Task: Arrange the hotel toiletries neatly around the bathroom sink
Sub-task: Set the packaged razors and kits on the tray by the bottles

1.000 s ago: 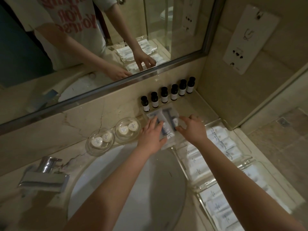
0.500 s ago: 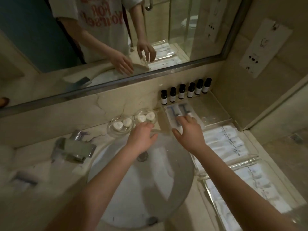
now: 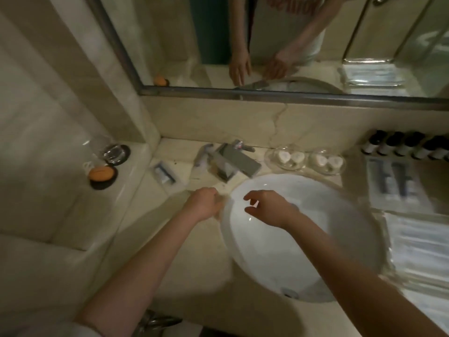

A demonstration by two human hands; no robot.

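Note:
My left hand (image 3: pixel 203 203) hovers over the counter at the left rim of the white sink (image 3: pixel 323 263), fingers curled and holding nothing that I can see. My right hand (image 3: pixel 268 208) floats above the basin with fingers spread and empty. A clear packet with a dark item (image 3: pixel 164 173) lies on the counter left of the tap (image 3: pixel 237 164). A second packet (image 3: pixel 202 158) lies beside the tap. Two glass dishes of white soaps (image 3: pixel 289 158) (image 3: pixel 326 161) sit behind the sink. Dark small bottles (image 3: pixel 408 147) line the back wall at the right. Razor packets (image 3: pixel 393 183) lie below them.
A glass tray of white sachets (image 3: pixel 418 244) runs along the right edge. On the left ledge stand a glass on a black coaster (image 3: pixel 114 153) and an orange object (image 3: pixel 100 173) on another coaster. The mirror (image 3: pixel 291 45) runs above the backsplash.
The view has swung left. Both hands have left the razor packets and soap dishes and moved left, now over the sink's left rim and basin, near the packets by the tap.

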